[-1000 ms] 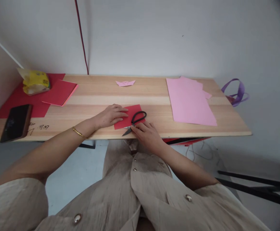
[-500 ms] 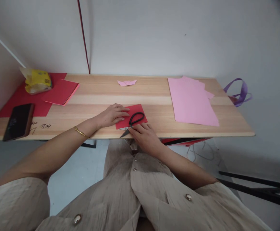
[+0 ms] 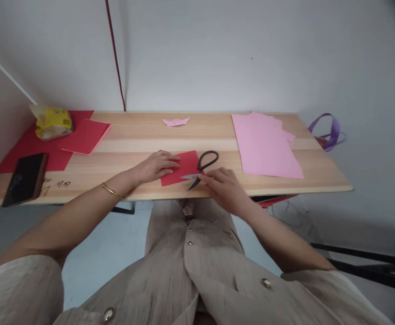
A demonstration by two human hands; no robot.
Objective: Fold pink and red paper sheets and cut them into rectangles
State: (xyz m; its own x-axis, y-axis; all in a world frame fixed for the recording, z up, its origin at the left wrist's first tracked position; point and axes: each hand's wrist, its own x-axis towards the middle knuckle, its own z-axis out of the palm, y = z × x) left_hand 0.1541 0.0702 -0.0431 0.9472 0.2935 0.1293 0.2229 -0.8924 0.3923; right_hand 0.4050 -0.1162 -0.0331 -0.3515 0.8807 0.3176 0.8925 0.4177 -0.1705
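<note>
A red paper square (image 3: 185,163) lies flat near the front edge of the wooden table. My left hand (image 3: 157,167) rests on its left side, palm down with the fingers stretched out. My right hand (image 3: 225,186) is closed on a pair of scissors (image 3: 208,159) at the paper's right side. One black handle loop points up and away from me, and the blades are spread apart, pointing left over the paper's lower right part. The other handle loop is hidden by my right hand.
Pink paper sheets (image 3: 268,149) lie on the right, and a small folded pink paper (image 3: 176,122) at the back. On the left are a red paper stack (image 3: 87,135), a yellow tissue pack (image 3: 53,123) and a black phone (image 3: 25,178). A purple strap (image 3: 335,132) hangs past the right edge.
My right hand has moved to the right with the scissors, whose blades now show spread apart. My left hand stays on the red paper. The camera view has shifted slightly.
</note>
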